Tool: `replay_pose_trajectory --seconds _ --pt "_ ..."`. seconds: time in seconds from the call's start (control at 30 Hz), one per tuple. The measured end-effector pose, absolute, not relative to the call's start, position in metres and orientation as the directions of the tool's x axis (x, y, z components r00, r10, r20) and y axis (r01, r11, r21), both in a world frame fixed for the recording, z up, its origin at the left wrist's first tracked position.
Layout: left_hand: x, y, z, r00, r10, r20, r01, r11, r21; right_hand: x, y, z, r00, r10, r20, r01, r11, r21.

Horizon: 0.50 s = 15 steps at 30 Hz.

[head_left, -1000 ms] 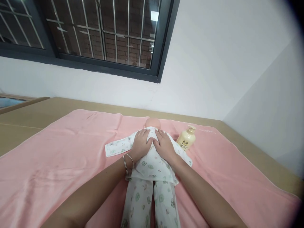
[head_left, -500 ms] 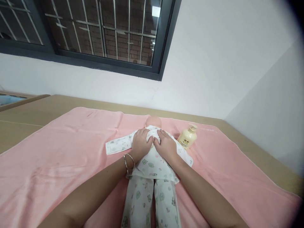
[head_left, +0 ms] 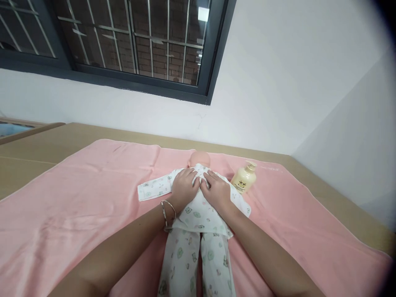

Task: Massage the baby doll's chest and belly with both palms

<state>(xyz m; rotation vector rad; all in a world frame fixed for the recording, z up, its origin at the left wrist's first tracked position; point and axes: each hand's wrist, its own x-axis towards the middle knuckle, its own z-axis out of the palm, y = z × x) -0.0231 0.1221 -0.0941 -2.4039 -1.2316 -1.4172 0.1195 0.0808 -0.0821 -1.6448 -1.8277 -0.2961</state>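
A baby doll (head_left: pixel 199 158) lies on a pink blanket (head_left: pixel 93 198), its bald head toward the wall. It wears a white printed top (head_left: pixel 201 214) and matching trousers (head_left: pixel 213 264). On the left half of the doll's upper body rests my left hand (head_left: pixel 185 185), palm down, with a bangle (head_left: pixel 163 212) at the wrist. My right hand (head_left: pixel 217 189) lies flat on the other half, fingers pointing toward the head. Both thumbs almost meet at the middle. The top's left sleeve (head_left: pixel 154 189) stretches out sideways; the right one is partly behind my forearm.
A cream pump bottle (head_left: pixel 244 178) stands just right of the doll, close to its sleeve. The blanket covers a wooden surface (head_left: pixel 71 134) that meets a white wall (head_left: pixel 262 103). A dark-framed window (head_left: pixel 136 45) with bars is above.
My hands stay on the doll's upper body. The right fingertips have shifted very slightly down toward me; all else looks the same.
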Motion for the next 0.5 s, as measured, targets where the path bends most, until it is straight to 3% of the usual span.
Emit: replay_pose_trajectory --seconds 0.13,0.5 --pt "-0.022 0.122 -0.091 0.233 0.680 0.695 0.724 -0.598 0.343 0.116 0.077 -0.077 0.068 0.847 0.527 0.959 0.091 -0.269" --pt "-0.022 0.127 -0.090 0.272 0.748 0.605 0.687 -0.591 0.422 0.126 0.092 -0.080 -0.060 0.902 0.427 0.931 0.204 -0.301"
